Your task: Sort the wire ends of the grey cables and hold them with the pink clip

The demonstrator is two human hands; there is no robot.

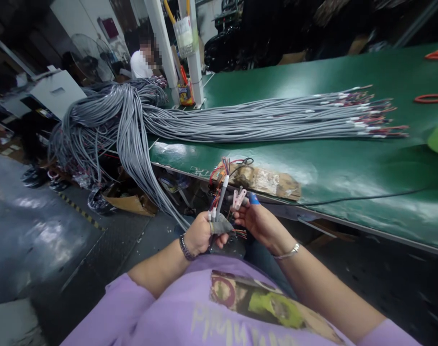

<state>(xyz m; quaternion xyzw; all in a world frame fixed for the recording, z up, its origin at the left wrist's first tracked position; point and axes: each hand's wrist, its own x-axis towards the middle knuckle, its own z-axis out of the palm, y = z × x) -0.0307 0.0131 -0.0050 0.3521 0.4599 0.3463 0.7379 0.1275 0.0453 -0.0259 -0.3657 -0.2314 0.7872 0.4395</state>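
Observation:
My left hand (200, 235) is closed around a grey cable (221, 194) that stands up from the fist, its coloured wire ends fanned out at the top, near the edge of the green table (312, 163). Grey tape or a finger cot covers one fingertip. My right hand (257, 218) is closed on a small pink clip-like tool (238, 198), just right of the cable, with blue tape on a fingertip. More thin coloured wires show between the two hands.
A large bundle of grey cables (240, 120) lies across the table and hangs off its left end to the floor. A taped brown pad (265, 180) sits at the table edge, with a black cord beside it. Orange loops (433, 98) lie far right. Another person (141, 60) sits far back.

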